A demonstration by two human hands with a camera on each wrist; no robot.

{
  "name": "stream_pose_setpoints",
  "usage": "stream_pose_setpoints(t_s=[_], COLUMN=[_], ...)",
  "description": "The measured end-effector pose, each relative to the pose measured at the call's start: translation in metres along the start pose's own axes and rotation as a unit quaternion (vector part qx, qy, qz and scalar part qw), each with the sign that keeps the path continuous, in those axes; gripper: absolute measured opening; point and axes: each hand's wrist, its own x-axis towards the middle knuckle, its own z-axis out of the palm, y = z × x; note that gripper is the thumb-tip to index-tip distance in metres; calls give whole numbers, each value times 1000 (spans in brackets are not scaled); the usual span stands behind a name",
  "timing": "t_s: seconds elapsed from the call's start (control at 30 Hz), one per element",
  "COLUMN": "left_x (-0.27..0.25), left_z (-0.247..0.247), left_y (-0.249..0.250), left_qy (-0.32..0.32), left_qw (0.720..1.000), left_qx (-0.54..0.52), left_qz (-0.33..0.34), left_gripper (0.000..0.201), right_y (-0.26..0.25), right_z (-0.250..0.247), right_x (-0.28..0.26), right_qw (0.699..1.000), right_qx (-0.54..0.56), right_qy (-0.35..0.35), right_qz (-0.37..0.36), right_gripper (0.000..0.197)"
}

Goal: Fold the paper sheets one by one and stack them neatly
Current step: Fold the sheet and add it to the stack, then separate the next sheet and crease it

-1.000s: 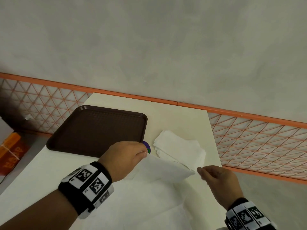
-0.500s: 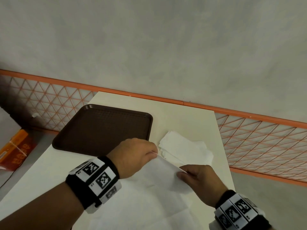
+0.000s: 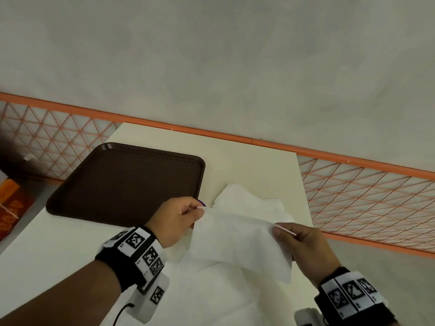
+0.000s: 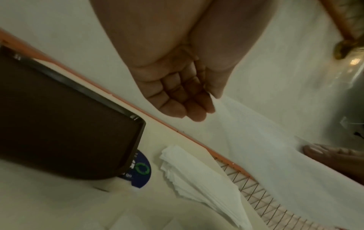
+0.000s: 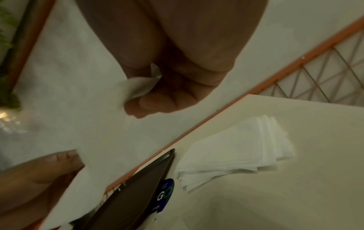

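Your left hand point(image 3: 176, 221) pinches the top left corner of the thin white paper sheet point(image 3: 237, 245), fingers curled round its edge, and your right hand point(image 3: 303, 245) pinches the top right corner the same way; the right wrist view shows the paper's corner tucked between thumb and fingers point(image 5: 157, 99). Half a second ago the sheet lay lower and your right hand gripped it nearer the middle; now both hands have lifted it clear of the cream-coloured table point(image 3: 247, 165), stretched between them, its lower edge hanging toward 6 o'clock over the loose white sheets point(image 3: 211, 297) below. A second ago your right hand was only reaching for the corner. The stack of folded white paper sheets point(image 3: 249, 201) lies on the table at 12 o'clock from the held sheet, unmoved. The dark brown rectangular plastic tray point(image 3: 127, 182) sits at 10 o'clock, with a round blue sticker point(image 4: 140, 169) showing at its near corner, beside the stack.
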Motion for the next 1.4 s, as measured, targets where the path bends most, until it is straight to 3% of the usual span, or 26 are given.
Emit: stream_pose_setpoints(t_s=[0.13,0.27,0.33,0.47,0.6,0.7,0.83,0.93,1.0,1.07,1.13,1.2,1.27,1.33,1.4], left_x=[14,19,21,22,17,16,15,12,10,6,3,-1,-2,1,8], left_z=[12,34,47,73,100,109,111,111,111,108,102,92,80,67,54], left_y=[-15,-26,-28,-29,-31,-32,-30,-30,-30,-29,-27,-23,-14,-3,1], left_qy=[26,-76,-131,-246,-282,-262,-262,-249,-244,-242,-235,-219,-221,-216,-160], left_qw=[996,970,946,872,824,832,837,848,857,871,902,936,953,967,985], left_qx=[74,223,289,419,489,486,473,463,447,421,357,272,205,132,64], left_qz=[-42,-58,-63,-54,-39,-54,-76,-65,-74,-75,-66,-39,-9,-4,-22], left_gripper=[7,15,26,47,52,45,35,25,21,19,15,12,16,21,23], right_y=[16,24,35,49,61,66,69,63,62,67,74,84,89,88,83], right_z=[-10,-16,-17,-15,-5,1,-2,-5,0,10,20,25,27,26,26], right_x=[36,79,100,125,134,134,126,106,83,56,31,12,0,-9,-15], right_qw=[991,978,980,960,920,910,910,915,922,941,969,980,977,970,974], right_qx=[58,96,2,-200,-350,-371,-361,-344,-332,-306,-244,-179,-106,-48,-24], right_qy=[95,145,160,144,126,121,138,178,193,142,26,-83,-160,-213,-203], right_qz=[69,114,121,135,127,144,152,116,48,-20,-11,36,92,112,100], right_gripper=[13,10,13,19,15,17,45,60,57,42,31,48,60,38,22])
